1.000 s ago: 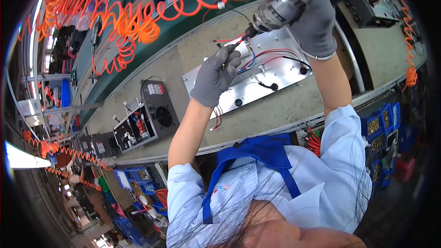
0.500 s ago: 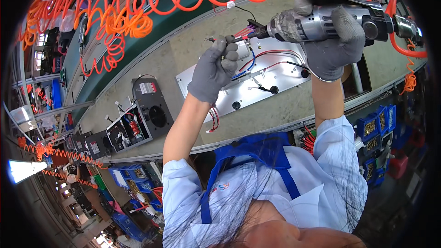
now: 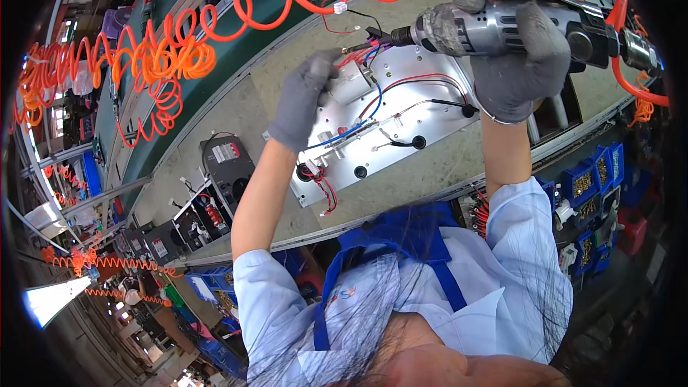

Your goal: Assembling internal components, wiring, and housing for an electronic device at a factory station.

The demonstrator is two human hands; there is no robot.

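Note:
My right hand (image 3: 512, 86), in a grey glove, is wrapped round a silver and black pneumatic screwdriver (image 3: 494, 29) held sideways, its bit pointing left. Close to the bit's tip is my left hand (image 3: 297, 100), also gloved, its fingers curled together and slightly blurred. Whatever is between those fingertips is hidden. Below both hands lies a shiny metal plate (image 3: 433, 118) on the workbench. It carries a whitish cylindrical part (image 3: 351, 84), red and blue wires (image 3: 423, 79) and round black feet (image 3: 419, 142).
Orange coiled air hoses (image 3: 247, 11) hang across the far side. Black housings (image 3: 228, 161) and an opened unit with a red part (image 3: 213, 215) sit on the bench at left. Blue bins of small brass-coloured parts (image 3: 584, 183) stand at right, below the bench edge.
My left hand has drawn left and down from the driver's bit, uncovering the cylindrical part and more wires. My right hand keeps its hold on the screwdriver. The whole view has shifted slightly.

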